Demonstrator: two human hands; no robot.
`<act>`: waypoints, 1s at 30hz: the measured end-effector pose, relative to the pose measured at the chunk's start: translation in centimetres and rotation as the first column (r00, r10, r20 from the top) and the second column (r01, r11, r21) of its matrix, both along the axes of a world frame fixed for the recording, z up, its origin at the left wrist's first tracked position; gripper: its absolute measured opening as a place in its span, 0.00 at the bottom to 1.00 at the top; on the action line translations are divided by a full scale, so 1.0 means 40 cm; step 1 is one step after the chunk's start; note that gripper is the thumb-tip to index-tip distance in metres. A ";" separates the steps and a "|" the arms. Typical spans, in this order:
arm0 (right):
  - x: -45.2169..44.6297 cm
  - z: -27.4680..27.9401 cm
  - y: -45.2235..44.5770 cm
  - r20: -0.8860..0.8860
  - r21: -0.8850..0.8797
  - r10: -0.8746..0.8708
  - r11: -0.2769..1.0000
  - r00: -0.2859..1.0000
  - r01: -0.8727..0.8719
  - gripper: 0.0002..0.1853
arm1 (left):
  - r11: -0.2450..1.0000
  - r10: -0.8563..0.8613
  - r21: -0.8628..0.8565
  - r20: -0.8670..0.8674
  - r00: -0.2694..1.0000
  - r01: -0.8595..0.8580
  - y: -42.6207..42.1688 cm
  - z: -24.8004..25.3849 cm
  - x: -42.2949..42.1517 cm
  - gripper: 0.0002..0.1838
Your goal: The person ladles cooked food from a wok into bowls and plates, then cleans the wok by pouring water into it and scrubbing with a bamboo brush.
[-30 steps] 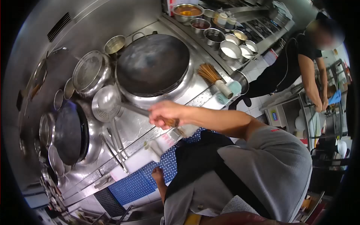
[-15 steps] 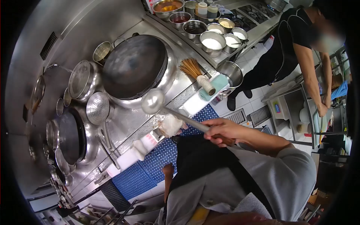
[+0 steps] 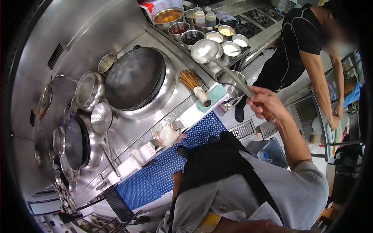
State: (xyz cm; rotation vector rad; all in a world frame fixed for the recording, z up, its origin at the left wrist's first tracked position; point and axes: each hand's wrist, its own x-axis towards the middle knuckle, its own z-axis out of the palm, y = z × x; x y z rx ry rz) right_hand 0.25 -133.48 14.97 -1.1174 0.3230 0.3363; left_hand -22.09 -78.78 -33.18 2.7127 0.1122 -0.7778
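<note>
My right hand [image 3: 266,103] is closed around the handle of a long metal ladle [image 3: 206,51]. The ladle's bowl hangs over the group of seasoning bowls, covering part of a bowl of white contents [image 3: 232,49]. Below the handle are a bamboo wok brush [image 3: 189,80] on the counter edge and a metal pot [image 3: 233,79]. My left hand [image 3: 177,176] hangs low beside the apron, its fingers not readable. A large dark wok [image 3: 134,77] sits on the steel range, away from both hands.
Bowls of amber liquid [image 3: 169,16] and dark sauce [image 3: 192,37] stand beside squeeze bottles [image 3: 205,18]. A perforated skimmer [image 3: 101,118] lies near a second wok [image 3: 75,141]. A crumpled white cloth [image 3: 168,136] rests on the front edge. Another person [image 3: 299,39] bends over a worktop at right.
My right hand has raised the ladle up and to the right, from beside the large wok to over the seasoning bowls. My view has shifted slightly.
</note>
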 end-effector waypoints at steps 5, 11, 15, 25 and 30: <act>0.080 -0.044 -0.084 0.051 -0.093 -0.023 0.995 0.998 0.028 0.24 | 0.999 0.046 0.009 -0.073 0.996 -0.045 -0.029 0.100 0.063 0.15; 0.124 -0.103 -0.138 0.097 -0.199 -0.016 0.979 0.995 0.035 0.19 | 0.994 -0.090 0.093 0.286 0.954 0.066 0.034 -0.019 -0.068 0.16; 0.135 -0.129 -0.150 0.152 -0.274 -0.004 0.961 0.988 0.046 0.19 | 0.995 -0.089 0.051 0.071 0.994 0.086 0.057 -0.045 -0.141 0.21; 0.084 -0.075 -0.095 0.118 -0.032 -0.036 0.999 0.992 0.040 0.27 | 0.925 0.365 -0.033 -0.197 0.910 -0.378 0.052 -0.062 -0.170 0.19; 0.053 -0.079 -0.038 0.093 0.040 0.098 0.994 0.991 -0.102 0.31 | 0.985 0.031 0.161 0.153 0.988 -0.055 0.014 0.078 -0.055 0.16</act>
